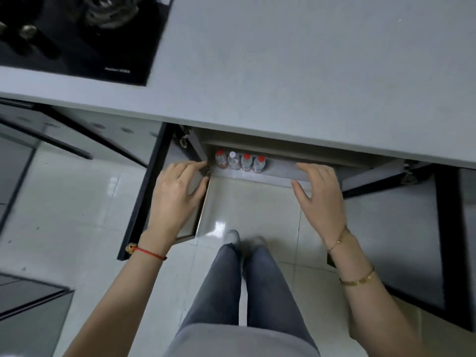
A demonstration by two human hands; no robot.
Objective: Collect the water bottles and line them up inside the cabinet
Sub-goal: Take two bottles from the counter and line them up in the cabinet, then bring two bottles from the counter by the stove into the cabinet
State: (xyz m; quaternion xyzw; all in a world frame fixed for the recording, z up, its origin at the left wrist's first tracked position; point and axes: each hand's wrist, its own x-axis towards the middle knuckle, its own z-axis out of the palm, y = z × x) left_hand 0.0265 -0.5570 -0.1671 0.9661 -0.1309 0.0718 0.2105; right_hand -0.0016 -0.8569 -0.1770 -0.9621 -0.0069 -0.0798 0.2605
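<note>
Looking down from head height. Four water bottles point(240, 162) stand upright in a row on the cabinet point(280, 173) floor, at its left end, close against one another. Caps left to right: red, white, red, red. The row sits just inside the front edge of the cabinet, under the overhang of the grey table point(283, 73).

Both cabinet doors stand open. The left door point(136, 202) swings out toward me, dark outer edge showing; the right door point(450, 240) is open on the far side, hinge visible near its top.

My left hand point(177, 191) rests against the inner face of the left door, near its hinge side. Its fingers point(190, 166) are loosely curled and reach toward the door's inner edge, just left of the bottles; they hold nothing that I can see. A red cord bracelet point(146, 251) is on that wrist.

My right hand point(322, 194) is spread, palm down, fingers point(314, 168) laid on the front lip of the cabinet floor, well right of the bottles. It grips nothing. Two gold bracelets point(356, 279) on that forearm.

A black hob point(85, 39) is set into the table at upper left. My legs in grey trousers and pale shoes stand on the glossy tiled floor point(77, 202).
</note>
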